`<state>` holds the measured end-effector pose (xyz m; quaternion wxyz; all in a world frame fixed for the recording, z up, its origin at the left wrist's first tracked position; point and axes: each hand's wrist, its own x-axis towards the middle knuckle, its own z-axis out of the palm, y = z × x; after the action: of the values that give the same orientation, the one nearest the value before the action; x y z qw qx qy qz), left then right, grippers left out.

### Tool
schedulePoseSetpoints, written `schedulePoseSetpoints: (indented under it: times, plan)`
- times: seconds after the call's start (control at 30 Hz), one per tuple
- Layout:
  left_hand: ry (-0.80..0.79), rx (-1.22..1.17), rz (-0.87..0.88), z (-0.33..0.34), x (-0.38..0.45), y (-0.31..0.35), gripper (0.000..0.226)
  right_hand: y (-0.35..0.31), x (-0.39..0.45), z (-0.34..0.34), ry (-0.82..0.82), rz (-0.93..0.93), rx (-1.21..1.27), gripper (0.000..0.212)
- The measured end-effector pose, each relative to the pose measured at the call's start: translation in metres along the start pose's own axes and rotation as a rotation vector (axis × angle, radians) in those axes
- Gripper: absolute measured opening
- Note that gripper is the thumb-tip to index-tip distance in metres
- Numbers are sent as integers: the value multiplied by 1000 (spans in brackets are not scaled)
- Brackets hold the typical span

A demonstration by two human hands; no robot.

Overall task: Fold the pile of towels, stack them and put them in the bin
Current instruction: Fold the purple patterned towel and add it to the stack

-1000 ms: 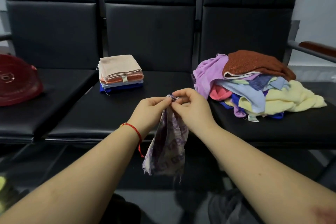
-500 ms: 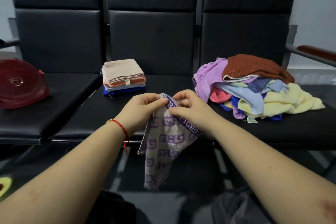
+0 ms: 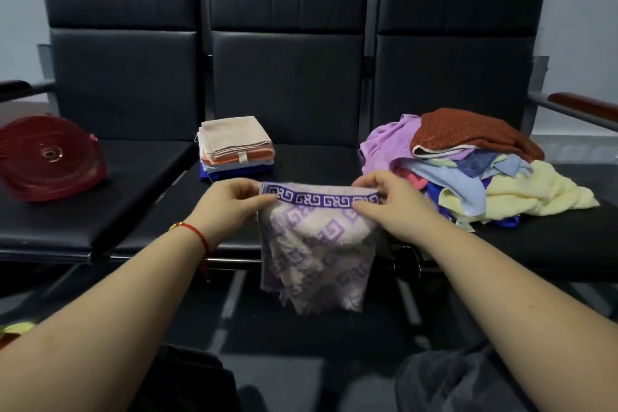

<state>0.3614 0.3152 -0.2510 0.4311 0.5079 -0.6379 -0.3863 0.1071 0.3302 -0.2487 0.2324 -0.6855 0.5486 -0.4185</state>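
No legible text anywhere.

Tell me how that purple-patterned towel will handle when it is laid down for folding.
The purple-patterned towel is probably floppy: it hangs limp below the left hand and right hand, which pinch its top edge. It looks thin and light, so it may crease easily. Its frayed bottom edge might snag.

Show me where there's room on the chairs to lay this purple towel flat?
The middle seat has bare black cushion between the folded stack and the messy pile. The left seat has some in front of the red basket. The right seat is crowded by the pile.
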Motion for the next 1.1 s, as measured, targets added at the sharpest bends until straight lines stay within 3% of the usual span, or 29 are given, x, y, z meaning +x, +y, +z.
schedulePoseSetpoints:
  times: [0.13, 0.23, 0.37, 0.5, 0.57, 0.63, 0.7, 0.77, 0.9, 1.0, 1.1]
  plan:
    - [-85, -117, -146, -8, -1, -7, 12, 2, 0, -3, 0, 68, 299, 24]
    - [-102, 174, -167, -7, -3, -12, 15, 8, 2, -3, 64, 62, 144, 20]
    - [38, 146, -11, 4, -3, -4, 5, 8, 4, -3, 214, 29, 53, 19]
    - [-160, -184, -77, 4, -8, 4, 14, 0, 1, -6, -47, 115, 382, 10]
    - [-97, -112, -53, 3, -7, 5, 21, 3, 4, -8, 13, 113, 441, 8]
    - [-111, -87, -68, 1, -7, 5, 28, 6, 6, -12, 16, 136, 388, 8]
    - [-278, -176, -146, 2, -9, 9, 29, 7, 3, -13, -165, 202, 334, 6]
    - [-367, -163, -230, -1, -10, 12, 27, 11, 1, -14, -207, 210, 259, 7]
    - [-296, -72, -300, -3, -1, 3, 18, 9, 6, -20, -15, 123, -83, 25]
    - [-201, -124, -304, 10, 7, -2, 19, 9, 17, -14, -28, 161, -378, 36]
    - [-154, -301, -356, 26, 14, -4, 18, 13, 24, 2, -145, 401, 24, 27]
